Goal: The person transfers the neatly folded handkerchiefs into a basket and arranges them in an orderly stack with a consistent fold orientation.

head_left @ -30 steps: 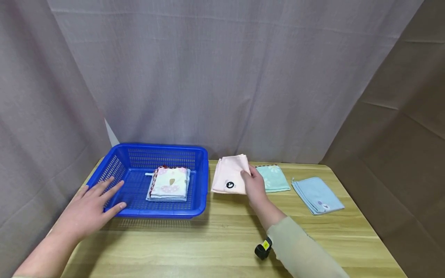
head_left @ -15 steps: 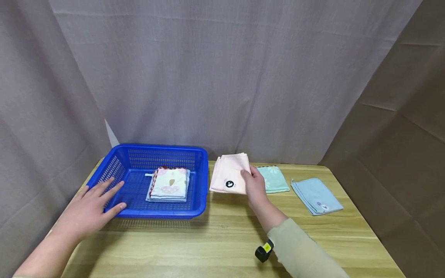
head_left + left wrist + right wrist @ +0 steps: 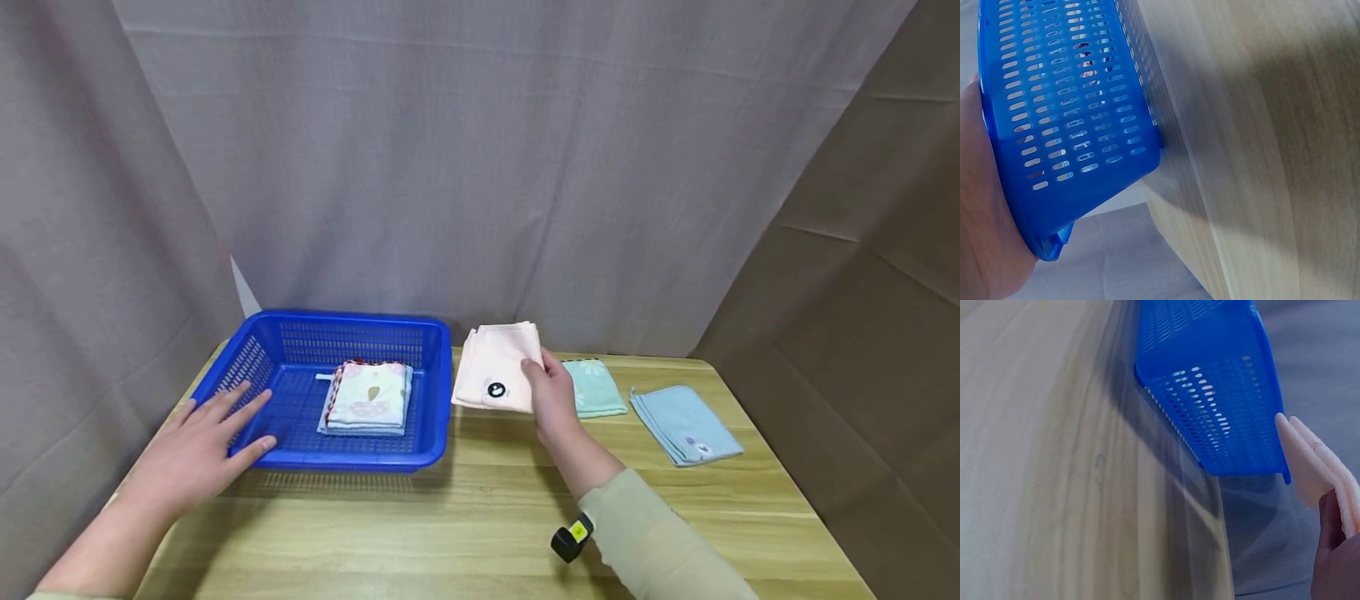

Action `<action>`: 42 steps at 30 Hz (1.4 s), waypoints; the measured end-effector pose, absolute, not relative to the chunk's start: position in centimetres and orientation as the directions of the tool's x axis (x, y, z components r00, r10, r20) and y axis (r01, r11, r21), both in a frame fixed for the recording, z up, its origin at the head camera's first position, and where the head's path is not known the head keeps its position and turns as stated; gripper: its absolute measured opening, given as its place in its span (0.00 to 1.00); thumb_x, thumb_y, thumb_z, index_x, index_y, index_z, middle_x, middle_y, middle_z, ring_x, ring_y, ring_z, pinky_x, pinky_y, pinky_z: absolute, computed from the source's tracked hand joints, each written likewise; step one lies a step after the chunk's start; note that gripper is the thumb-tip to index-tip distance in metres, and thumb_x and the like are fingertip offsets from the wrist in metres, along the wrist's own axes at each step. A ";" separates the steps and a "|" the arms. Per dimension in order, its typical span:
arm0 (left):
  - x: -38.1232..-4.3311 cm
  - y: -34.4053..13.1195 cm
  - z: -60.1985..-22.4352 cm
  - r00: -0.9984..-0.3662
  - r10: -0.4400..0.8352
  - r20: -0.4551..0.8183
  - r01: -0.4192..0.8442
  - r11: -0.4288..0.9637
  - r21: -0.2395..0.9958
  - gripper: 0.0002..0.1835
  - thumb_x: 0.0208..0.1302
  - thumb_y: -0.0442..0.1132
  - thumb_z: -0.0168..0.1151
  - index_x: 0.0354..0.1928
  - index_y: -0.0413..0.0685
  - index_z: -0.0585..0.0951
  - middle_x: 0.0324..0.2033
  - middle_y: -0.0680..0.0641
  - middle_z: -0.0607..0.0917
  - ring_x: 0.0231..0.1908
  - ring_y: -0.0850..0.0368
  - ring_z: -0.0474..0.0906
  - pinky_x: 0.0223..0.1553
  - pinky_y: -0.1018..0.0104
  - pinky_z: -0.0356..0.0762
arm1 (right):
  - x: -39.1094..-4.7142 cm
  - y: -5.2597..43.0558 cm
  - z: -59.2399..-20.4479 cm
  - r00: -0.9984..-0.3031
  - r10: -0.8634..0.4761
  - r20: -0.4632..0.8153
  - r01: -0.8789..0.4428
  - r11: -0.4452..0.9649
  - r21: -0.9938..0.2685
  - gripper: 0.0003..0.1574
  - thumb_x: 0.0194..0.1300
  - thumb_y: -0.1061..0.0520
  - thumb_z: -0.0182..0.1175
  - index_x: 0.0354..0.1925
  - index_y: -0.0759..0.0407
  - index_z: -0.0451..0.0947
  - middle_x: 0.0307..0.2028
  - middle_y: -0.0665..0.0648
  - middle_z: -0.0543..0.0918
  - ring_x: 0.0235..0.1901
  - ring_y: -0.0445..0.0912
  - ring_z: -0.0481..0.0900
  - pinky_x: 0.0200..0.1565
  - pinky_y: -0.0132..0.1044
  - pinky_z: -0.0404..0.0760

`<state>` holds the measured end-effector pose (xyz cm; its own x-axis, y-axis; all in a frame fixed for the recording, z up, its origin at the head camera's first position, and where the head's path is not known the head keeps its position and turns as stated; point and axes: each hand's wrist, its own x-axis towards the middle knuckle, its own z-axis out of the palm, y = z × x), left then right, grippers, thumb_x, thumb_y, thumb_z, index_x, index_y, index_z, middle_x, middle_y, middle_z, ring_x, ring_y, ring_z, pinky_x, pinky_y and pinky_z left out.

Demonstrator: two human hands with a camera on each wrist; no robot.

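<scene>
My right hand (image 3: pixel 553 396) pinches a folded pale pink towel (image 3: pixel 491 362) by its right edge, thumb on top and fingers underneath. A small round black-and-white patch shows on the towel. It is held up off the table, just right of the blue plastic basket (image 3: pixel 360 460); the right wrist view shows the towel (image 3: pixel 1313 459) beside the basket's rim. My left hand (image 3: pixel 198 446) lies with spread fingers over the basket's front left corner. Inside the basket, a folded white towel (image 3: pixel 367 396) with a red checked edge lies on a light blue one (image 3: pixel 401 429).
Right of the pink towel, a folded mint green towel (image 3: pixel 600 390) with white flowers lies on the wooden table (image 3: pixel 480 517). Farther right is a folded light blue towel (image 3: pixel 686 425). Grey curtain (image 3: pixel 465 167) hangs behind, and a brown panel (image 3: pixel 855 333) borders the right side.
My right hand has raised the pink towel slightly. The left hand and the basket hold their places, and the other towels lie as before.
</scene>
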<state>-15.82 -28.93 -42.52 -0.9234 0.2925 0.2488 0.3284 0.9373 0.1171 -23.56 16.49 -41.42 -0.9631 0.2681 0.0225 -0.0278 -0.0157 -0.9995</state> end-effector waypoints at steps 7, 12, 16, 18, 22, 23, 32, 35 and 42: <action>-15.8 -28.9 -42.4 -0.922 0.292 0.255 0.329 0.937 0.117 0.39 0.68 0.66 0.53 0.75 0.55 0.64 0.71 0.35 0.64 0.68 0.31 0.61 0.67 0.30 0.47 | -23.5 16.1 -40.6 -0.966 0.256 0.043 -0.056 -0.044 -0.997 0.30 0.71 0.57 0.54 0.69 0.58 0.69 0.58 0.62 0.78 0.48 0.48 0.79 0.48 0.34 0.81; -15.8 -28.8 -42.4 -0.923 0.290 0.253 0.327 0.938 0.116 0.39 0.68 0.66 0.53 0.74 0.54 0.65 0.71 0.35 0.64 0.68 0.31 0.61 0.66 0.30 0.47 | -23.5 15.8 -40.1 -0.967 0.251 0.049 -0.070 -0.075 -0.995 0.29 0.71 0.58 0.53 0.69 0.58 0.69 0.56 0.63 0.79 0.44 0.46 0.81 0.44 0.32 0.83; -15.8 -28.9 -42.5 -0.926 0.288 0.244 0.323 0.939 0.117 0.39 0.68 0.66 0.53 0.75 0.54 0.64 0.71 0.34 0.64 0.68 0.31 0.60 0.67 0.30 0.46 | -23.4 15.5 -39.6 -0.967 0.248 0.053 -0.075 -0.081 -0.994 0.29 0.71 0.58 0.53 0.68 0.59 0.69 0.56 0.63 0.79 0.45 0.46 0.81 0.44 0.32 0.83; -15.8 -28.9 -42.4 -0.926 0.286 0.246 0.321 0.940 0.115 0.39 0.68 0.66 0.53 0.75 0.54 0.64 0.71 0.34 0.64 0.68 0.31 0.60 0.66 0.30 0.47 | -23.4 15.3 -39.4 -0.968 0.246 0.056 -0.078 -0.081 -0.994 0.29 0.71 0.58 0.53 0.68 0.60 0.69 0.56 0.63 0.78 0.45 0.46 0.81 0.44 0.31 0.83; -15.7 -28.8 -42.4 -0.925 0.286 0.252 0.322 0.940 0.116 0.39 0.68 0.66 0.53 0.74 0.54 0.65 0.71 0.35 0.64 0.68 0.31 0.61 0.66 0.30 0.49 | -23.4 15.0 -39.0 -0.968 0.246 0.055 -0.079 -0.090 -0.993 0.29 0.71 0.59 0.54 0.68 0.60 0.70 0.56 0.63 0.79 0.45 0.46 0.81 0.44 0.32 0.83; -15.7 -28.8 -42.4 -0.925 0.286 0.251 0.322 0.940 0.117 0.39 0.68 0.66 0.53 0.74 0.54 0.65 0.71 0.35 0.64 0.68 0.31 0.61 0.66 0.30 0.49 | -23.4 15.0 -38.9 -0.968 0.245 0.054 -0.079 -0.091 -0.993 0.29 0.71 0.58 0.53 0.68 0.60 0.70 0.56 0.63 0.79 0.45 0.46 0.81 0.44 0.32 0.83; -15.8 -28.8 -42.4 -0.928 0.285 0.240 0.319 0.941 0.116 0.40 0.68 0.69 0.50 0.75 0.55 0.64 0.71 0.35 0.64 0.68 0.30 0.59 0.66 0.30 0.47 | -23.3 14.4 -38.0 -0.969 0.241 0.058 -0.085 -0.103 -0.991 0.29 0.70 0.59 0.54 0.68 0.59 0.70 0.56 0.62 0.78 0.47 0.48 0.80 0.45 0.32 0.82; -15.8 -28.8 -42.4 -0.924 0.289 0.252 0.325 0.939 0.114 0.40 0.68 0.68 0.51 0.75 0.54 0.65 0.71 0.35 0.64 0.68 0.30 0.60 0.66 0.30 0.48 | -23.3 14.1 -37.8 -0.967 0.244 0.070 -0.100 -0.113 -0.989 0.29 0.69 0.60 0.54 0.67 0.60 0.71 0.55 0.64 0.79 0.44 0.46 0.80 0.44 0.32 0.82; -15.7 -28.8 -42.4 -0.919 0.289 0.269 0.329 0.937 0.116 0.39 0.68 0.67 0.53 0.74 0.54 0.66 0.71 0.35 0.65 0.68 0.31 0.61 0.66 0.30 0.47 | -23.1 13.0 -37.4 -0.967 0.240 0.087 -0.122 -0.133 -0.984 0.27 0.69 0.61 0.55 0.66 0.61 0.73 0.51 0.64 0.80 0.38 0.43 0.81 0.40 0.32 0.83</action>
<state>-15.68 -28.78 -42.43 -0.9187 0.2889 0.2692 0.3287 0.9373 0.1158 -23.09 12.99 -37.39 -0.9668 0.2404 0.0869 -0.1216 -0.1332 -0.9836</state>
